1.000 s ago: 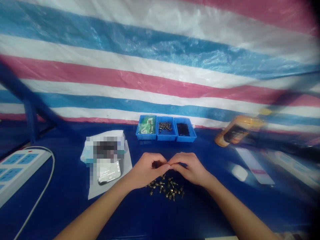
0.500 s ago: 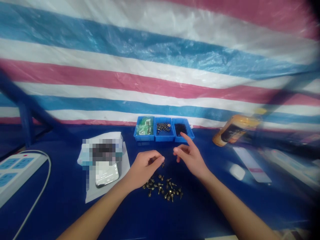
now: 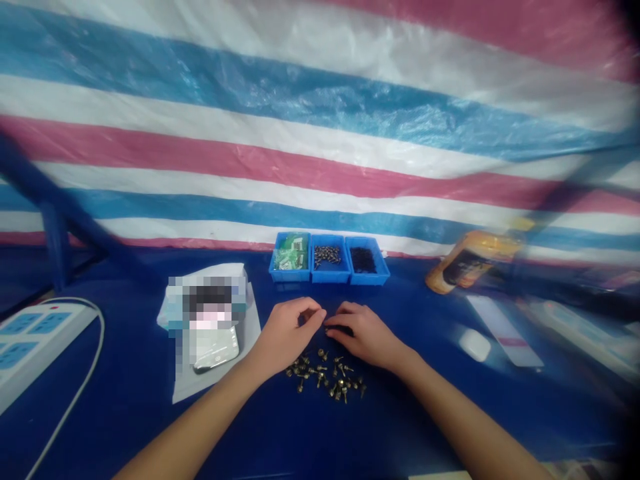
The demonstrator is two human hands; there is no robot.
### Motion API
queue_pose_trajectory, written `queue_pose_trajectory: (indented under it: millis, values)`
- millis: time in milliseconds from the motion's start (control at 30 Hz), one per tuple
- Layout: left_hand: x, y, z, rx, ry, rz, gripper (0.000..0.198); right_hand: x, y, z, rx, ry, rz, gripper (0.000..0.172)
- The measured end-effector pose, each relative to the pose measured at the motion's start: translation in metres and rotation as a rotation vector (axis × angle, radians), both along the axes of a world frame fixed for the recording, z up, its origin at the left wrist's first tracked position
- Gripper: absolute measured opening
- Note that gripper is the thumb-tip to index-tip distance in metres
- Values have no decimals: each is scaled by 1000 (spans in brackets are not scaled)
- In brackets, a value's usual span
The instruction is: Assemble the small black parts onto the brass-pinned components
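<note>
My left hand (image 3: pixel 293 335) is closed in a pinch, its fingertips on a small metal screw (image 3: pixel 327 328) that is mostly hidden. From the other side my right hand (image 3: pixel 367 335) meets it, thumb and fingers pressed together at the same spot. What the right fingers hold cannot be made out. On the table just below both hands lies a loose pile of brass-coloured screws (image 3: pixel 341 385) with thick heads. Behind the hands stand three blue trays: one with green packets (image 3: pixel 291 253), one with small metal screws (image 3: pixel 327 255), one with small black parts (image 3: pixel 363 260).
Left of my hands, a phone (image 3: pixel 216 350) rests on white paper beside a partly blurred packet. A power strip (image 3: pixel 47 340) with a white cable is further left. To the right are a tilted bottle (image 3: pixel 463 260), a white case (image 3: pixel 475 344) and a pale flat phone-like slab (image 3: pixel 505 332).
My right hand has come down and left from near the black-parts tray, closing its fingers at my left fingertips. The left hand has stayed in place in its pinch.
</note>
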State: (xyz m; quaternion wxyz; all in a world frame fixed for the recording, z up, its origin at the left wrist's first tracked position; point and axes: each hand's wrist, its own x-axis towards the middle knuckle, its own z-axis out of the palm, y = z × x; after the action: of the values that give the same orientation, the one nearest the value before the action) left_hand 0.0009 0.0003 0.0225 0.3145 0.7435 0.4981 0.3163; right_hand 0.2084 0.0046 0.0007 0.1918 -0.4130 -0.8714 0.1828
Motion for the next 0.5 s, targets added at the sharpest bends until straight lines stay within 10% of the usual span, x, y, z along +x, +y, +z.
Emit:
queue_pose_trajectory:
  millis: [500]
  values:
    - [3, -1, -2, 17, 44, -19, 22, -5, -2, -3, 15, -40, -97, 13]
